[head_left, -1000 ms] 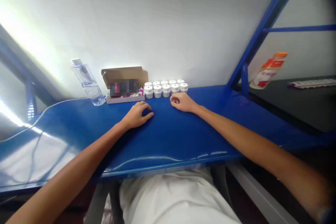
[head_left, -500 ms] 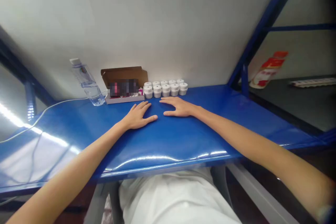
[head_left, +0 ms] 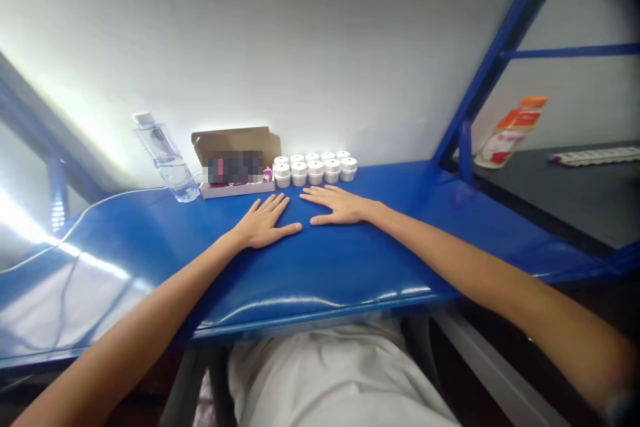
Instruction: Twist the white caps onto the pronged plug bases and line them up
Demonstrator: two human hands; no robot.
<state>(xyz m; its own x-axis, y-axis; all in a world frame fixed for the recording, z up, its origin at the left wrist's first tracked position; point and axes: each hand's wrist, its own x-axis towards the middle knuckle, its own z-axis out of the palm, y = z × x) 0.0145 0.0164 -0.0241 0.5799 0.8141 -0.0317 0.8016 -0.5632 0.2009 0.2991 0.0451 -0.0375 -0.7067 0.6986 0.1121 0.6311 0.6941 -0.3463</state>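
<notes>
My left hand [head_left: 265,221] lies palm down on the blue table [head_left: 310,267], fingers spread, holding nothing. It is just in front of an open cardboard box [head_left: 240,190] whose contents are partly blurred out. My right hand [head_left: 340,205] also rests flat with its fingers apart and nothing in it. Right behind it stand several white round lidded containers [head_left: 315,172] in two rows, beside the box. The two thumbs point toward each other without touching.
A clear plastic bottle [head_left: 173,167] stands left of the box, near a white cable [head_left: 107,198]. Blue metal posts [head_left: 493,73] flank the table. On a dark surface at the right are an orange-capped bottle [head_left: 510,137] and a white strip-like object [head_left: 595,156].
The fingers of both hands have spread slightly wider on the table. The wall's brightness has shifted; the box, containers and bottles stay in place.
</notes>
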